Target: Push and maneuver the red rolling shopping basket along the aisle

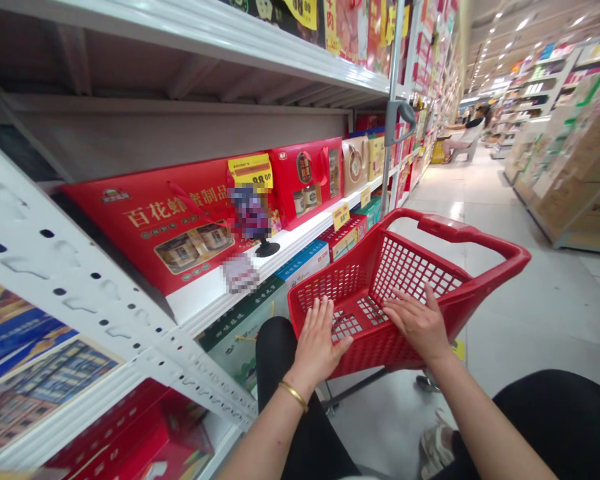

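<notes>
A red plastic shopping cart (430, 230) with lattice walls stands right in front of me, its handle on the right. My left hand (317, 343) lies flat with fingers stretched out at the basket's near left side; a gold bangle circles that wrist. Over the near rim, farther right, my right hand (417, 320) has its fingers spread. Neither hand holds anything. Whether the palms touch the rim cannot be made out. Inside the basket only its lattice floor shows. A red gift box (150, 220) with jars in its window sits on the shelf to the left.
A white metal shelf (300, 243) runs along the left, with more gift boxes (307, 177), a yellow price tag (253, 172) and a small black stand (267, 247). Cardboard boxes (593, 180) stand across the tiled aisle (485, 213). A seated person (473, 130) is far down it.
</notes>
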A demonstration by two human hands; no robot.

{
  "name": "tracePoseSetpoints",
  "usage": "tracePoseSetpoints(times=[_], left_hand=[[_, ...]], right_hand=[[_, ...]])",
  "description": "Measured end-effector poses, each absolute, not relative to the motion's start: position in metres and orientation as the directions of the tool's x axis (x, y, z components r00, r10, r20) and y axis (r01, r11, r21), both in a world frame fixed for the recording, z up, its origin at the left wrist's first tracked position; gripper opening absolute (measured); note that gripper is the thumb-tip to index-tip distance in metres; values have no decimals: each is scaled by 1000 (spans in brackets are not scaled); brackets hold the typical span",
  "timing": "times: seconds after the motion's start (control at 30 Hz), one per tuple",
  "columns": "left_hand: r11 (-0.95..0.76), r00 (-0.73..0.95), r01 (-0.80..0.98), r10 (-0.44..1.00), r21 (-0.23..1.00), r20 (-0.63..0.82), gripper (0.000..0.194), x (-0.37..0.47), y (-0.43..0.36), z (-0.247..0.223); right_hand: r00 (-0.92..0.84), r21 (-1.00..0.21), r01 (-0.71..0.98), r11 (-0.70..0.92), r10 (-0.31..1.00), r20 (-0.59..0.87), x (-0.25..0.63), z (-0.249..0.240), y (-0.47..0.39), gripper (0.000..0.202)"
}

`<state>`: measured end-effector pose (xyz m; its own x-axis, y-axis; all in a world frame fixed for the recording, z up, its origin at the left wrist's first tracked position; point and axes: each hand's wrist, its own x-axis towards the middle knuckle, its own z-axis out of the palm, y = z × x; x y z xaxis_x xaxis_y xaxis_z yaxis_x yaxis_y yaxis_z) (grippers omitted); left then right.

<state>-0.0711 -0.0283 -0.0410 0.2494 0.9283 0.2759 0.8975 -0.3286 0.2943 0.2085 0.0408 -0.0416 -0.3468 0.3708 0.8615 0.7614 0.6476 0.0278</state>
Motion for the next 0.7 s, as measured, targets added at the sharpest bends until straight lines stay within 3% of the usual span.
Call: tracePoseSetpoints(times=[0.17, 0.37, 0.5, 0.7], left_hand=[[-330, 250, 890, 931, 315, 266, 92, -65, -28, -36], [-324, 249, 888, 935, 325, 252, 94, -65, -27, -36], [-331, 252, 886, 932, 325, 262, 93, -67, -28, -36], [-337, 256, 886, 929, 319, 268, 95, -66, -28, -38]], right_hand=[[-251, 6, 855, 519, 404, 880, 246, -36, 65, 28], [-356, -52, 699, 713, 410, 840, 160, -52, 32, 26], [-417, -3, 668, 745, 377, 827, 155, -48, 25, 23], [-299, 23, 837, 546, 422, 856, 224, -34, 54, 35]])
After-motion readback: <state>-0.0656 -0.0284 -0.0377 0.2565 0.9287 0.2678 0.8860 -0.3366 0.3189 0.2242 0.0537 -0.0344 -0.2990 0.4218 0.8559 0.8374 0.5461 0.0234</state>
